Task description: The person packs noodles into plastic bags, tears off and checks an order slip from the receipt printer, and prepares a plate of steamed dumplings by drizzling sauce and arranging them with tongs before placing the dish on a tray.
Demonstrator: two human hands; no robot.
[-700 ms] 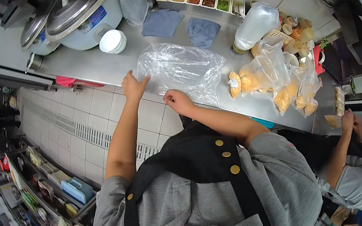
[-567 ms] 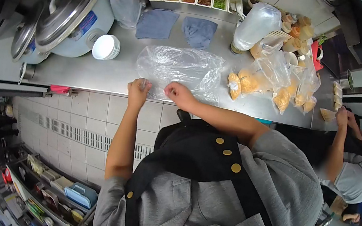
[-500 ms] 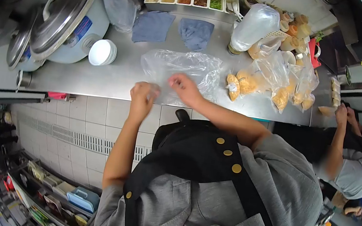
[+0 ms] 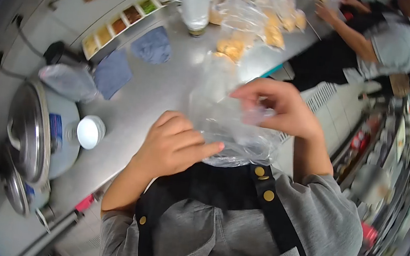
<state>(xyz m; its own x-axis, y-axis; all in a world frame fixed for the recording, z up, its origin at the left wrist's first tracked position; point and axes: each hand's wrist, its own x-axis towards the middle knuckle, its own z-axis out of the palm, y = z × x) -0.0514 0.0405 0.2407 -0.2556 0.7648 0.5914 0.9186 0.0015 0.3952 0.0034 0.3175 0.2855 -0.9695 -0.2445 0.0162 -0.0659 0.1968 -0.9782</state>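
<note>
A clear plastic bag hangs crumpled in front of my apron, between my two hands. My right hand is closed, with its thumb and fingers bent round a thin fold of the film. At the bag's left side is my left hand, its fingers curled against the film and one digit stretched across toward the bag's middle. The undersides of the left fingers are hidden. Beyond the bag, on the steel counter, lie bags of orange-yellow food.
Blue cloths and a tray of toppings lie on the counter's far side. To the left stand white cups and a large lidded pot. A wrapped cylinder stands farther back. A co-worker works at upper right.
My view has turned, so the counter now slants. The clear bag, earlier spread on the counter, is now up against my apron between my hands. My right hand has moved right with the film.
</note>
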